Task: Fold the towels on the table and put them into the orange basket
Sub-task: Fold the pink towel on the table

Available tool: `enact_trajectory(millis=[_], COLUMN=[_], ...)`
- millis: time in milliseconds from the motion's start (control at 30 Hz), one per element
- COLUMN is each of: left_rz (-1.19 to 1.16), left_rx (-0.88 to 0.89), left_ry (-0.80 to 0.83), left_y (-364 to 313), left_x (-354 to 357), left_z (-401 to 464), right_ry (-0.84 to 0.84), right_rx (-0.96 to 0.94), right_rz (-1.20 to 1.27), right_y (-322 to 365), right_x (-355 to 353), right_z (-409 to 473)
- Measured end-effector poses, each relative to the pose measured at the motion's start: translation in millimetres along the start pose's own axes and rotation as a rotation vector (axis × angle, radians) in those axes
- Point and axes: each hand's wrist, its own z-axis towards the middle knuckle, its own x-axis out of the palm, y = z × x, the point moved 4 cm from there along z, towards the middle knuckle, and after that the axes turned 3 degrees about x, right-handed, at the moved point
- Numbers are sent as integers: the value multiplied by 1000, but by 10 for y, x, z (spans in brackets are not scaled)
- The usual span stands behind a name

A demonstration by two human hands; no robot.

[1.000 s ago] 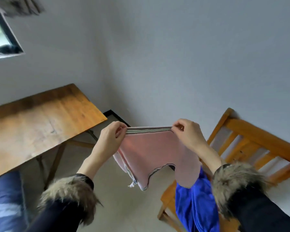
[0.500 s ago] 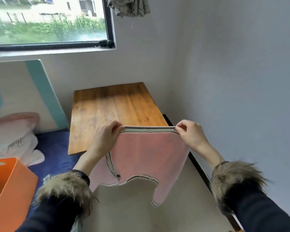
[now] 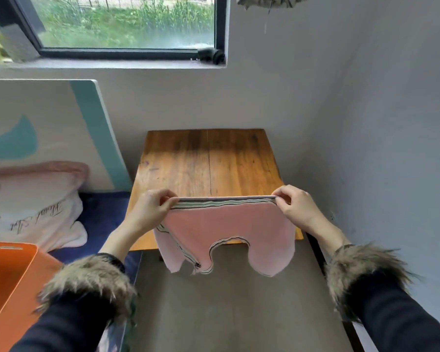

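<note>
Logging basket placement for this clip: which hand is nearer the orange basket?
Left. The left hand pinches the pink towel's left corner, up and right of the orange basket at lower left. The right hand holds the opposite corner, farther right.

we record a pink towel [image 3: 224,227] with grey, white and green striped edging, held above a warm brown wooden table [image 3: 208,161]. left of the table: an orange basket [image 3: 10,278], a navy sheet [image 3: 99,212], a white and pink pillow [image 3: 31,199] with dark script. sleeves [image 3: 69,323] are navy with brown-grey fur cuffs. walls pale grey.
</note>
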Motion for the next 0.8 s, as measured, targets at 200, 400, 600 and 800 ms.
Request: enact_trajectory(millis=[200, 400, 600, 800], left_rz=[14, 19, 39, -38], left_rx=[-72, -90, -115, -151], left_ry=[49, 65, 110, 37], left_y=[358, 886, 1474, 1777], left_x=[226, 498, 803, 1017], left_z=[739, 1811, 2798, 3427], right_ry=[-36, -46, -60, -121], right_rx=[51, 111, 164, 214], right_rz=[-101, -188, -246, -245], right_y=[-155, -231, -243, -252], right_x=[222, 609, 1045, 1342], right_z=[923, 2032, 3022, 3632])
